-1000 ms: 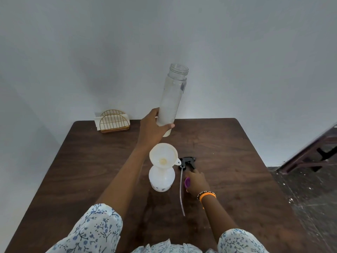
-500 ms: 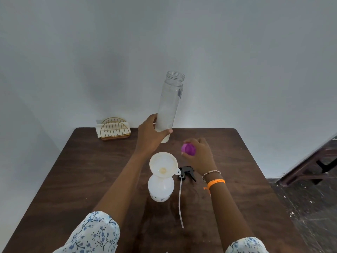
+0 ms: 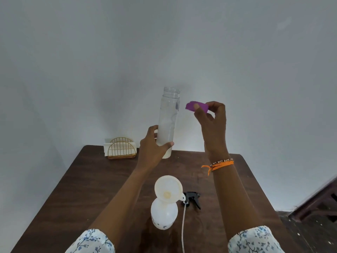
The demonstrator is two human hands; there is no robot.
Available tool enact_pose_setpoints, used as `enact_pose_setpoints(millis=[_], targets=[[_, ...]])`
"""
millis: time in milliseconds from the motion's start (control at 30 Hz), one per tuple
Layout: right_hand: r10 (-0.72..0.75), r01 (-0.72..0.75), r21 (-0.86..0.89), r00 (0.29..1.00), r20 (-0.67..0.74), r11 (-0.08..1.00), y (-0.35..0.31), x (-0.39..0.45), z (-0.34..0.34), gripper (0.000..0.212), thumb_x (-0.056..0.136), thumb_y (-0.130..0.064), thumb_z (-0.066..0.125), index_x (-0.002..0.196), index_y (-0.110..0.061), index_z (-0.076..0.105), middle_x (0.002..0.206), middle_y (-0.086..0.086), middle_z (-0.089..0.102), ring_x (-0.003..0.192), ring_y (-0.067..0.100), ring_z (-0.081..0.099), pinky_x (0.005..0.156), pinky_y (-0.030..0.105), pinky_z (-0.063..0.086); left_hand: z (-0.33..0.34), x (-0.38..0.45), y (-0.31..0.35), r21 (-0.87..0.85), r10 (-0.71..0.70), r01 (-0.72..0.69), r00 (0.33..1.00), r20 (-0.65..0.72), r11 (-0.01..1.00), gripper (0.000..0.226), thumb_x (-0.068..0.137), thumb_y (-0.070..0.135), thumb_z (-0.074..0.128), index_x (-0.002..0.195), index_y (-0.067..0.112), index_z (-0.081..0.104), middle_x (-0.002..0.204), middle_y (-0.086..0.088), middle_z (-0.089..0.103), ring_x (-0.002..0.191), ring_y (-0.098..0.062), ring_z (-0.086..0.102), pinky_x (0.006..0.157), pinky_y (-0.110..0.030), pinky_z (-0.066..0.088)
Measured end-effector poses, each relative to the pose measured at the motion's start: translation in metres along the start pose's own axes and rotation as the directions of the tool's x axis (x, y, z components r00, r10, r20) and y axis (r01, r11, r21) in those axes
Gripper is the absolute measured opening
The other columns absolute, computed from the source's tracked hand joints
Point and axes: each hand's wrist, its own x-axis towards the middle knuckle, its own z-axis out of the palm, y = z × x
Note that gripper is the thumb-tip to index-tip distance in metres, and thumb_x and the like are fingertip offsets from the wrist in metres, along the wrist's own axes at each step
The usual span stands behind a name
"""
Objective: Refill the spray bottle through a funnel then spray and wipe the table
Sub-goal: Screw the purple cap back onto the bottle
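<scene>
The left hand (image 3: 154, 145) is in the middle of the frame. Its fingers and thumb wrap around the bottom part of a tall clear bottle (image 3: 168, 121). The bottle stands almost straight up in the air, above the far edge of the table (image 3: 102, 181). Its top is open, with no lid on. The hand hides the bottle's lower side, and the foggy plastic makes it hard to see how much is inside.

The right hand (image 3: 212, 121) is just to the right of the bottle's top, held up high. Its thumb and fingers pinch a purple cap (image 3: 197, 106). The thumb covers part of the cap, and the cap is near the bottle's mouth but not touching it. An orange band and a bead bracelet (image 3: 219, 163) sit on that wrist.

Lower in the middle, the white spray bottle (image 3: 164, 215) stands on the dark brown table. A white funnel (image 3: 168, 189) sits in its neck. Just to the right lies the black spray head (image 3: 192, 198), with its thin tube running down out of the frame's bottom edge.

At the table's back left corner stands a gold wire napkin holder (image 3: 121, 149). Flowery sleeves are cut off at the bottom.
</scene>
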Motion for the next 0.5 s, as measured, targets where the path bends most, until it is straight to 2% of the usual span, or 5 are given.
enact_pose_setpoints(millis=[67,167,267,367,500], targets=[[-0.036,0.036,0.048,0.999,-0.002,0.998,-0.009,0.008,0.008,0.03,0.082,-0.016,0.069,0.101,-0.01,0.046,0.1,0.001,0.049,0.067,-0.006,0.055,0.063,0.009,0.044,-0.003,0.002,0.004,0.007,0.01,-0.01,1.0,-0.005,1.0,0.072,0.073,0.029,0.077,0.133,0.017,0.039,0.132,-0.007,0.054,0.112,-0.024,0.057,0.084,-0.025,0.046],[-0.075,0.075,0.083,0.997,-0.001,0.994,-0.019,0.019,0.02,0.032,0.081,-0.016,0.07,0.1,-0.008,0.045,0.096,0.001,0.048,0.064,-0.009,0.055,0.061,0.008,0.044,-0.006,0.005,0.01,0.011,0.022,-0.022,1.0,-0.014,1.0,0.072,0.073,0.031,0.077,0.132,0.019,0.04,0.132,-0.006,0.054,0.112,-0.024,0.057,0.089,-0.03,0.048],[-0.108,0.108,0.102,0.994,-0.01,0.989,-0.027,0.029,0.029,0.032,0.081,-0.013,0.07,0.101,-0.006,0.047,0.1,0.002,0.053,0.073,-0.009,0.061,0.065,0.008,0.046,-0.008,0.006,0.016,0.025,0.044,-0.043,0.999,-0.019,0.999,0.071,0.073,0.032,0.076,0.133,0.019,0.04,0.133,-0.005,0.054,0.113,-0.024,0.057,0.091,-0.03,0.048],[-0.154,0.151,0.122,0.988,0.01,0.981,-0.034,0.038,0.033,0.027,0.081,-0.009,0.069,0.099,-0.006,0.049,0.107,0.011,0.059,0.088,0.001,0.062,0.071,0.012,0.049,-0.009,0.006,0.022,0.032,0.074,-0.073,0.997,-0.018,0.997,0.07,0.075,0.032,0.075,0.134,0.019,0.04,0.133,-0.004,0.054,0.114,-0.022,0.056,0.092,-0.028,0.046],[-0.227,0.223,0.045,0.952,0.203,0.974,-0.042,0.051,0.032,0.024,0.086,-0.008,0.063,0.109,-0.003,0.058,0.108,0.006,0.062,0.091,-0.002,0.06,0.076,0.014,0.048,-0.011,0.007,0.027,0.03,0.1,-0.099,0.995,-0.013,0.995,0.068,0.075,0.033,0.075,0.134,0.02,0.041,0.132,-0.003,0.055,0.11,-0.02,0.056,0.084,-0.02,0.04]])
